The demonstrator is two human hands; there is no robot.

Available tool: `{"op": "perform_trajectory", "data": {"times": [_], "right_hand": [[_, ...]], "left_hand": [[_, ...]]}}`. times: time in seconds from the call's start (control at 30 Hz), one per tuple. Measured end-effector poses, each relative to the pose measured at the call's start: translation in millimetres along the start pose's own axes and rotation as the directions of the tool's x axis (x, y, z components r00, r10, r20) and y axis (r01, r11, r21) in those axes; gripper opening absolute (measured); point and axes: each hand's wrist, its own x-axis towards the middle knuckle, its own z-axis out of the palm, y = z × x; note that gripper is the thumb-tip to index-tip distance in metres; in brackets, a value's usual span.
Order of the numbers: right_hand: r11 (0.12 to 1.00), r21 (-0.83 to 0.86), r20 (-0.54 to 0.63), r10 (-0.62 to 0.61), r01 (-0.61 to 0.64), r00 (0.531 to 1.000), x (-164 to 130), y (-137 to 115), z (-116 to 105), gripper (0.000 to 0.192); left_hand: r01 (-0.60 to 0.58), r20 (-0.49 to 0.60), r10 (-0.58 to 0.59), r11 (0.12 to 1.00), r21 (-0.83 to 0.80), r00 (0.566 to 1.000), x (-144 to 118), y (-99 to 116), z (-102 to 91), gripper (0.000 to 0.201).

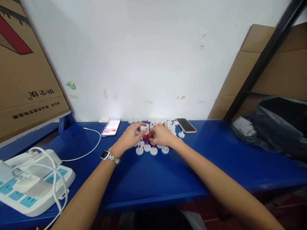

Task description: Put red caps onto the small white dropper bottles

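From here, the left hand (130, 135) seems to pinch a white cap (143, 127) between thumb and fingers. The right hand (161, 134) curls over red tips (145, 137) lying between the hands; whether it grips one, I can't tell. A brushing knuckle could scatter those tips. The front caps (153, 151) stand close enough for a wrist to knock. Beyond, a dark phone (186, 125) lies beside the cluster.

left hand (131, 134): curled | right hand (161, 133): bent | forearms (89, 185): angled inward
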Motion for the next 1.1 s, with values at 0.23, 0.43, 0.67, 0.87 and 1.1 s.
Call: {"op": "perform_trajectory", "data": {"times": [0.23,0.43,0.67,0.87,1.1], "right_hand": [[0.995,-0.099,0.048,-0.012,0.016,0.999,3.0,-3.0,8.0,0.010],[0.992,-0.121,-0.004,-0.044,0.043,0.999,4.0,-2.5,15.4,0.012],[0.695,0.717,-0.185,0.263,-0.053,0.947,10.8,7.3,6.9,0.018],[0.299,0.953,-0.125,0.225,0.053,0.966,13.2,9.5,6.2,0.036],[0.210,0.976,-0.102,0.246,0.050,0.964,10.2,6.1,3.3,0.037]], "left_hand": [[0.003,0.011,-0.004,1.000,0.015,1.000,-0.1,-2.0,1.5,0.037],[0.019,0.019,-0.020,0.999,0.025,1.000,0.2,3.8,0.0,0.037],[0.049,0.011,-0.049,0.999,-0.022,0.999,0.3,14.4,-4.5,0.045],[0.019,-0.003,-0.019,0.999,-0.050,1.000,0.7,16.7,-3.3,0.045],[0.006,-0.013,-0.007,0.997,-0.076,1.000,-0.5,18.8,-3.7,0.044]]}}
